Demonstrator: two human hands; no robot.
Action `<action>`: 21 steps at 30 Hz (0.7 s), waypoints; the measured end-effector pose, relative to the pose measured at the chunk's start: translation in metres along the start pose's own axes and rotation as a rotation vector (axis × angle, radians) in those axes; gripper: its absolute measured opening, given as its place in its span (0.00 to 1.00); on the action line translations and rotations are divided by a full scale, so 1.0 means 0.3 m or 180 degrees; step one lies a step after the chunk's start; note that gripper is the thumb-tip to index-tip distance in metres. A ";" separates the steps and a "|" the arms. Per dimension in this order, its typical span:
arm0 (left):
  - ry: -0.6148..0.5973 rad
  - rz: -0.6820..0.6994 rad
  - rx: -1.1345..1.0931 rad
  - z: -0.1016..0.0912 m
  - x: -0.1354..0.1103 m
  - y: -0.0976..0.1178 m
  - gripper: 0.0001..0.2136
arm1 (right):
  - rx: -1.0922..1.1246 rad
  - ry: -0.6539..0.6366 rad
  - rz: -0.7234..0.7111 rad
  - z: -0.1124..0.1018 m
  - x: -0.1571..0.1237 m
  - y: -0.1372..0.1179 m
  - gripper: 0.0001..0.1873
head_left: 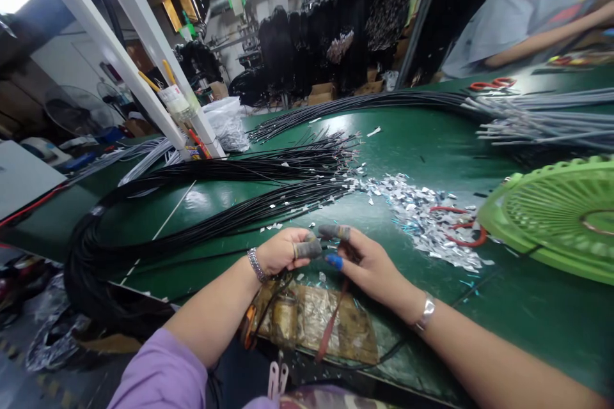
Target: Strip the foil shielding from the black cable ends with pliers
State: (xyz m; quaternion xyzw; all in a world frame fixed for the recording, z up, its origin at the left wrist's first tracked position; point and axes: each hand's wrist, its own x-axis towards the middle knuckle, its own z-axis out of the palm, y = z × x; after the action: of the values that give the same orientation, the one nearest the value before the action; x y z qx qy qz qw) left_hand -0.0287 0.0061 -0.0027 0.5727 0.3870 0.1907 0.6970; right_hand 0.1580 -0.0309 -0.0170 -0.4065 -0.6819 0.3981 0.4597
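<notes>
My left hand (293, 250) is closed near the table's front edge, its wrapped fingertip pressed on a thin black cable (215, 257). That cable comes in from the left, and its pale end peeks out just past the fingers. Close by on the right, my right hand (367, 262) has its taped index finger and blue-wrapped thumb apart, around the cable's end without visibly gripping it. Below both hands lies a tape-covered board (355, 329) with a reddish strap (330, 326) across it. An orange-handled tool (249, 326) sits at the board's left side.
Bundles of black cables (240, 208) curve along the left of the green table (432, 140). Foil scraps (422, 217) pile around red-handled scissors (465, 233), beside a green fan (551, 217). Grey cables (537, 121) lie at the right. A person (508, 25) is across the table.
</notes>
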 end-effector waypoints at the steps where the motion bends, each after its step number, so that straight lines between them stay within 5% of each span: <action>1: -0.0056 -0.0021 0.0010 0.000 0.001 -0.001 0.22 | -0.0074 0.0002 -0.0089 -0.002 0.001 -0.001 0.07; 4: -0.0248 -0.0081 0.0168 -0.004 0.000 -0.003 0.20 | -0.0004 -0.0262 -0.0032 -0.018 0.007 0.002 0.10; 8: -0.0475 0.0035 0.0516 -0.014 -0.009 0.000 0.21 | 0.1206 -0.0794 0.0926 -0.026 0.008 0.011 0.13; 12: -0.0470 0.0333 0.1047 -0.021 -0.018 0.011 0.21 | 0.2062 -0.0424 0.1557 -0.023 0.016 0.017 0.14; 15: -0.0405 0.0453 0.1374 -0.024 -0.021 0.015 0.18 | 0.2026 -0.0290 0.1741 -0.035 0.029 0.019 0.15; 21: -0.0384 0.0597 0.1621 -0.027 -0.021 0.012 0.17 | 0.1577 -0.1286 0.1873 -0.041 0.020 -0.001 0.24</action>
State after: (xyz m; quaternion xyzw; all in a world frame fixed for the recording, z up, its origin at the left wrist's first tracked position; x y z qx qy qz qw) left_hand -0.0383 0.0079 0.0024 0.7731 0.3256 0.1165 0.5318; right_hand 0.1681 -0.0232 -0.0118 -0.3749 -0.4971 0.7353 0.2676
